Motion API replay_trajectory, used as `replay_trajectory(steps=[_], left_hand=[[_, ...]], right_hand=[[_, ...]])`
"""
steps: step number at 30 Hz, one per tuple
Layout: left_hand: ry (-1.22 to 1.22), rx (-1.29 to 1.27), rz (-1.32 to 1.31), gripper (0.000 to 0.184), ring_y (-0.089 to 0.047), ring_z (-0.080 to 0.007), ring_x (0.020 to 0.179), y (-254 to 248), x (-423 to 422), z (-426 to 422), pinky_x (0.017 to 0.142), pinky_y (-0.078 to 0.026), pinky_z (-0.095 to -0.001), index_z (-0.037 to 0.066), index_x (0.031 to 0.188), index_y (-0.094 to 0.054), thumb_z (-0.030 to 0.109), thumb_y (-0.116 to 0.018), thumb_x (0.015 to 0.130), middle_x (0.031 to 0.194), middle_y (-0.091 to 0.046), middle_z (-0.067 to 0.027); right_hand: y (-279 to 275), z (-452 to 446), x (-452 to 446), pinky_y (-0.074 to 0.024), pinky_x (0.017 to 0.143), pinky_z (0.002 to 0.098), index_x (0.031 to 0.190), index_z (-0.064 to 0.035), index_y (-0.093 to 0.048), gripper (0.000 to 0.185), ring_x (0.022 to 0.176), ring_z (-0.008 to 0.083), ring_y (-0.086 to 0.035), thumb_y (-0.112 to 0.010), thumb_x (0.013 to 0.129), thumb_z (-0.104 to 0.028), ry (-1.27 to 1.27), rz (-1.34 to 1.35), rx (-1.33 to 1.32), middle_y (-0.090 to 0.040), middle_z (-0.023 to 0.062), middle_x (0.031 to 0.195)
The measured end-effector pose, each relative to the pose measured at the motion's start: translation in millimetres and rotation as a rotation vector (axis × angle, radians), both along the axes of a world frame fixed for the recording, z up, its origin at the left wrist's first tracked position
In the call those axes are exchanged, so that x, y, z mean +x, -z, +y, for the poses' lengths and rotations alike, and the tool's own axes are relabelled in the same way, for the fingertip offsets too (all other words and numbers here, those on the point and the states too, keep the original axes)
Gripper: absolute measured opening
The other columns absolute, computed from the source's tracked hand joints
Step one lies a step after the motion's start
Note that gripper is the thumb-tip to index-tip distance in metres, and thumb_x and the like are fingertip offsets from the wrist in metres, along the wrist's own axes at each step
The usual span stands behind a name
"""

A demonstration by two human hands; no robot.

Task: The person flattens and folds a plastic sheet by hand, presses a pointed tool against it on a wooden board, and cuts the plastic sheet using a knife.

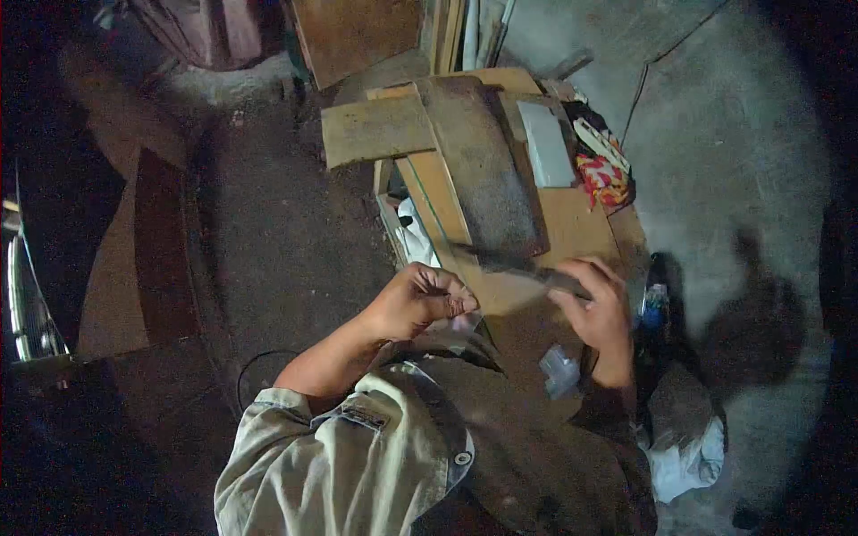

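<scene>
Near the middle of the head view, my left hand (418, 304) has its fingertips pinched together; whatever they hold is too small to make out. To its right, my right hand (592, 299) is raised with fingers curled and blurred. A dark, thin, smeared shape (509, 262) reaches from its fingertips toward the left, and I cannot tell what it is. Below and between the hands lies a small clear plastic piece (559, 371). Under both hands is a brown wooden surface (581, 237).
Worn boards (380, 129) and a long dark plank (487, 170) lie ahead. A white rectangular box (545, 145) sits beside a red and yellow cloth (605, 181). To the right stand a bottle (655, 305) and a white bag (686, 463) on the concrete floor (751, 152).
</scene>
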State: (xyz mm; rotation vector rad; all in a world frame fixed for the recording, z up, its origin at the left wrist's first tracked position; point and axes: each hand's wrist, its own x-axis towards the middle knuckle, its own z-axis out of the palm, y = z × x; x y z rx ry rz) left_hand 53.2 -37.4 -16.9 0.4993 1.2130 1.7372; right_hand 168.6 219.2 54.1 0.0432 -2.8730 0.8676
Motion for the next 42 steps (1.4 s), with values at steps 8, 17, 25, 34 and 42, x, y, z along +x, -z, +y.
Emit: replay_trajectory(steps=[8, 17, 25, 34, 42], left_hand=[[-0.183, 0.05, -0.189, 0.013, -0.058, -0.0075, 0.067, -5.7, -22.1, 4.0, 0.06, -0.044, -0.0225, 0.003, 0.087, -0.07, 0.017, -0.07, 0.084, 0.078, -0.068, -0.0032], [-0.422, 0.165, -0.25, 0.017, -0.06, -0.0111, 0.07, 1.3, -46.1, 5.2, 0.062, -0.043, -0.0249, 0.004, 0.093, -0.068, 0.019, -0.068, 0.086, 0.083, -0.068, -0.0048], [-0.474, 0.241, -0.364, 0.014, -0.059, -0.0104, 0.068, 10.9, -61.9, 8.2, 0.061, -0.043, -0.0237, 0.005, 0.092, -0.067, 0.018, -0.066, 0.088, 0.077, -0.066, -0.0027], [-0.289, 0.227, -0.193, 0.016, -0.064, -0.0154, 0.077, 17.3, -72.7, 4.0, 0.065, -0.047, -0.0275, 0.002, 0.097, -0.066, 0.011, -0.068, 0.085, 0.084, -0.068, -0.006], [-0.261, 0.15, -0.092, 0.013, -0.059, -0.0128, 0.072, 17.7, -83.0, 18.1, 0.065, -0.045, -0.027, 0.001, 0.088, -0.067, 0.013, -0.07, 0.084, 0.079, -0.067, -0.0053]], right_hand=[[43.8, -31.6, -20.7, -0.0462, 0.061, 0.0263, 0.106, -0.0026, -0.056, 0.024, 0.072, 0.0127, -0.056, -0.064, 0.084, -0.009, 0.427, 0.035, -0.914, -0.06, 0.0043, 0.086], [39.5, -120.6, -74.4, -0.0436, 0.059, 0.0261, 0.083, -0.006, -0.053, 0.021, 0.066, 0.0099, -0.055, -0.072, 0.074, -0.005, 0.356, 0.047, -1.096, -0.061, 0.0019, 0.08], [42.6, -112.1, -98.5, -0.0429, 0.056, 0.0251, 0.088, -0.0081, -0.049, 0.03, 0.065, 0.0101, -0.056, -0.075, 0.073, -0.007, 0.361, 0.138, -1.215, -0.062, 0.0048, 0.078], [39.0, -90.2, -107.1, -0.0445, 0.055, 0.0278, 0.095, -0.006, -0.048, 0.029, 0.066, 0.016, -0.061, -0.07, 0.077, 0.002, 0.392, 0.19, -1.121, -0.065, 0.0106, 0.081], [22.3, -80.2, -110.3, -0.0433, 0.054, 0.0248, 0.092, -0.0051, -0.051, 0.022, 0.062, 0.0111, -0.057, -0.069, 0.08, -0.002, 0.313, 0.076, -0.994, -0.059, 0.003, 0.073]])
